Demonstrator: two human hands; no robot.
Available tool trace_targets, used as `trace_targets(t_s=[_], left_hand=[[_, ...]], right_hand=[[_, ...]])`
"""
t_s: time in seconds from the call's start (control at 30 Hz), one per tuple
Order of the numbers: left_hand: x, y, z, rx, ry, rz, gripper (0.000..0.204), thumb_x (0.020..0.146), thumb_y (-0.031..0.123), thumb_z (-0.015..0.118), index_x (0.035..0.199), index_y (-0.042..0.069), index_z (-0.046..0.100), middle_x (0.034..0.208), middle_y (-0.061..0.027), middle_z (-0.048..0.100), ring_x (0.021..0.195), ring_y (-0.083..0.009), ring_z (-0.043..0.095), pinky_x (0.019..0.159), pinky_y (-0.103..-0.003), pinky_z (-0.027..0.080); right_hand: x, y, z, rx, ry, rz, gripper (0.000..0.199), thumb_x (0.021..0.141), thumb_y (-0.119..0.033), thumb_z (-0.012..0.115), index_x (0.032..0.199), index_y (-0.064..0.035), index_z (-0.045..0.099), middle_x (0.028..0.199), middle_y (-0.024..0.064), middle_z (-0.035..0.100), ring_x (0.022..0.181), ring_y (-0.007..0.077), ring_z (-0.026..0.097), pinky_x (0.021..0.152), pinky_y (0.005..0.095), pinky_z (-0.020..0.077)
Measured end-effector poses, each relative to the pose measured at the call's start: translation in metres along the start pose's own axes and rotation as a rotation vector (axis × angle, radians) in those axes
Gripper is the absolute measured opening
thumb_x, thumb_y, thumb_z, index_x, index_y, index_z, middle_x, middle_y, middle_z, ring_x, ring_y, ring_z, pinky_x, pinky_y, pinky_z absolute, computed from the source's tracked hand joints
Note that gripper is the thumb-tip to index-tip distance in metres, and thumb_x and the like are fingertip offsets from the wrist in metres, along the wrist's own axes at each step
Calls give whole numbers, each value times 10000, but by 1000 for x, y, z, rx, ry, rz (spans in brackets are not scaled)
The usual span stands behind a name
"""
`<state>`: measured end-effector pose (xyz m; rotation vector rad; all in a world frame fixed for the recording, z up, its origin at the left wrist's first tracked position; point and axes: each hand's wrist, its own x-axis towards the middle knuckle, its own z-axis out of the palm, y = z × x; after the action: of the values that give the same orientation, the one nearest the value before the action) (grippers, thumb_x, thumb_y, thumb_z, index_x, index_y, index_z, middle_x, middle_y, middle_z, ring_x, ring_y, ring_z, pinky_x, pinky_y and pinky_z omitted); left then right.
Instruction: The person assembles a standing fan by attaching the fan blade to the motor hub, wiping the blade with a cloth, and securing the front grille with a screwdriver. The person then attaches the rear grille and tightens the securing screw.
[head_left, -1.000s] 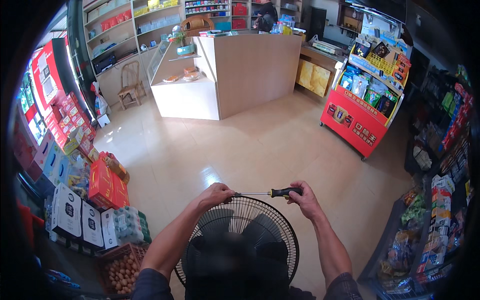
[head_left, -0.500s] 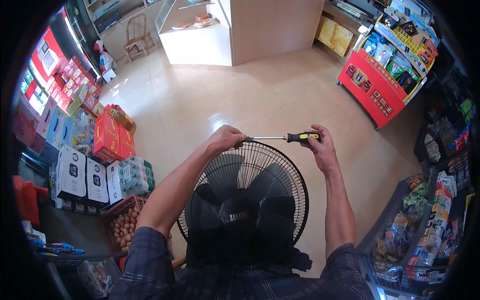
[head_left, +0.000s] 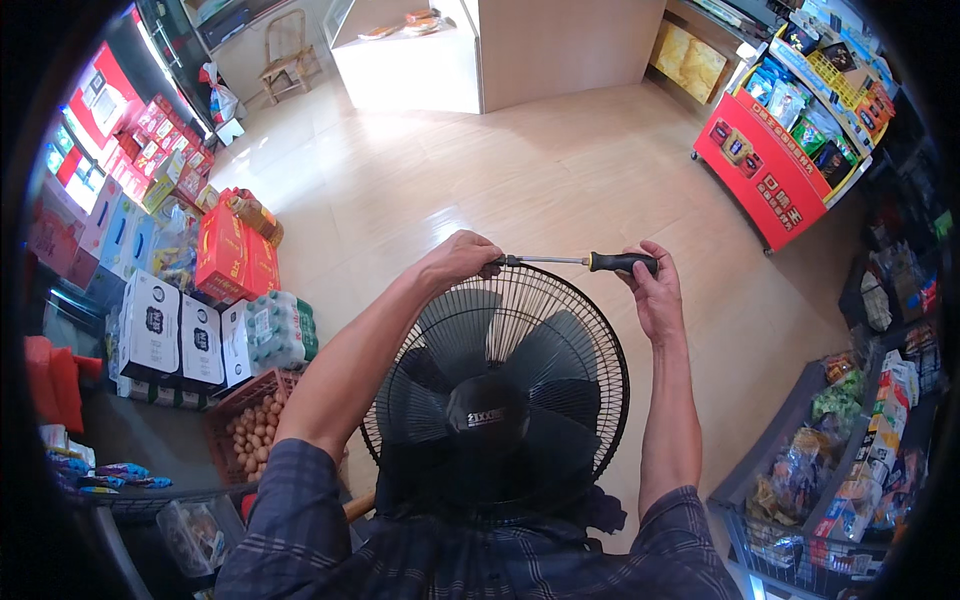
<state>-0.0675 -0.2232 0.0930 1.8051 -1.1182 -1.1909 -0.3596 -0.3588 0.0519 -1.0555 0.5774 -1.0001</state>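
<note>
A black standing fan (head_left: 487, 405) with a round wire guard is right in front of my body, its blades visible through the wires. At the top of the guard, my left hand (head_left: 463, 258) is closed, fingers pinching the rim beside a small dark clip (head_left: 511, 260). My right hand (head_left: 655, 297) grips the dark handle of a screwdriver (head_left: 622, 263) between thumb and fingers. The screwdriver lies nearly level, its metal shaft pointing left, with the tip at the clip by my left fingertips. My fingers partly hide the rim there.
To the left are a crate of eggs (head_left: 222, 425), white cartons (head_left: 152, 335), shrink-wrapped bottles (head_left: 278, 332) and red boxes (head_left: 222, 255). A red wheeled snack stand (head_left: 765, 170) is at the far right. Nearer right is a rack of packets (head_left: 745, 490). A counter (head_left: 560, 50) stands ahead.
The screwdriver handle has turned in my right fingers: its yellow patches no longer show. My left hand keeps its hold at the rim. The whole view has shifted slightly.
</note>
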Motion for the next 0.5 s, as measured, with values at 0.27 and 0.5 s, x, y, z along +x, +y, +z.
trace_targets(t_s=[0.27,0.5], left_hand=[[-1,-1,0,39,18,19,299,920,200,536,842,-27,713,745,-78,653,708,-152,575,683,-317,465],[-2,3,2,21,50,14,267,904,177,580,845,-44,717,702,-75,646,652,-129,573,623,-300,474]], right_hand=[[8,-4,-5,-510,123,372,376,986,-381,559,1163,-53,513,927,87,612,715,136,628,635,247,540],[3,-6,10,-82,0,-26,294,974,-276,598,1141,-46,525,1024,111,616,840,146,645,712,281,589]])
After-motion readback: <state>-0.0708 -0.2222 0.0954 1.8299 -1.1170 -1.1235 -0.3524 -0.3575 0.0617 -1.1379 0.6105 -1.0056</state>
